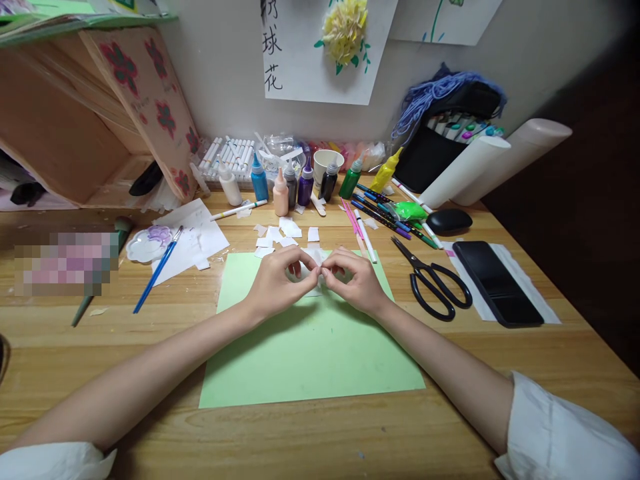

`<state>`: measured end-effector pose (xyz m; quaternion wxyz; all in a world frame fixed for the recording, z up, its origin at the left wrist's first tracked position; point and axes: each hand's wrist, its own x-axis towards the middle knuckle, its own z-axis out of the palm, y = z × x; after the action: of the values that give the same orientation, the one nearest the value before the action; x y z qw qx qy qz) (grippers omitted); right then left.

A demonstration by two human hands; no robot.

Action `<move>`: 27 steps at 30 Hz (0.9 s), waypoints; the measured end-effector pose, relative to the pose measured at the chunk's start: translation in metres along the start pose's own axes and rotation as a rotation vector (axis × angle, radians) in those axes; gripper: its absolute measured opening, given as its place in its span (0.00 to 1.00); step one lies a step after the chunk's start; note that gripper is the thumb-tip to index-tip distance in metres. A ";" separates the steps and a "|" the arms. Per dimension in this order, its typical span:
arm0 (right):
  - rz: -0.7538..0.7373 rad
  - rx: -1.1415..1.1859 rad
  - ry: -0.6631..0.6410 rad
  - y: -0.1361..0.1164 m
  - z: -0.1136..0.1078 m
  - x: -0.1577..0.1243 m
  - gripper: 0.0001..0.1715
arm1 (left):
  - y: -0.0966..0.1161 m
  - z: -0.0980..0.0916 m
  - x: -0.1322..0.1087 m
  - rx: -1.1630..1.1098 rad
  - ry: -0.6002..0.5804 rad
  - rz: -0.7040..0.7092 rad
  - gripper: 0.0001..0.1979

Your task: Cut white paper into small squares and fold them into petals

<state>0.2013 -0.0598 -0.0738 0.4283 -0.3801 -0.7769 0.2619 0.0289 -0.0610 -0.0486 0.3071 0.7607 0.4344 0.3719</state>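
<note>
My left hand [283, 279] and my right hand [354, 280] meet above the upper part of a light green sheet [310, 353]. Thumb and forefinger of each hand are pinched together, tip to tip. Between them is a small piece of white paper [321, 257], mostly covered by the fingers. Another white paper [313, 292] shows on the green sheet beneath my fingertips. Several small cut white paper squares [274, 235] lie just beyond my left hand. Black-handled scissors [429, 273] rest open-bladed to the right of my right hand.
Paint bottles [259, 179] and a paper cup [327, 163] line the back. Pens [383, 208], a mouse [450, 221] and a phone [497, 283] lie right. Leftward are a blue paintbrush [159, 270], a palette [143, 247] and a cardboard box [145, 107].
</note>
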 end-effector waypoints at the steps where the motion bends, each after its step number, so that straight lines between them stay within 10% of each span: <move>1: -0.001 0.003 0.003 0.000 0.000 0.000 0.08 | 0.000 0.000 0.000 -0.007 -0.001 -0.010 0.04; 27: -0.020 -0.022 -0.038 0.002 0.000 0.000 0.11 | -0.001 0.002 0.000 0.002 -0.010 -0.025 0.02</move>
<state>0.2019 -0.0586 -0.0758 0.4119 -0.3721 -0.7913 0.2564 0.0305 -0.0607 -0.0505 0.3133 0.7574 0.4426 0.3639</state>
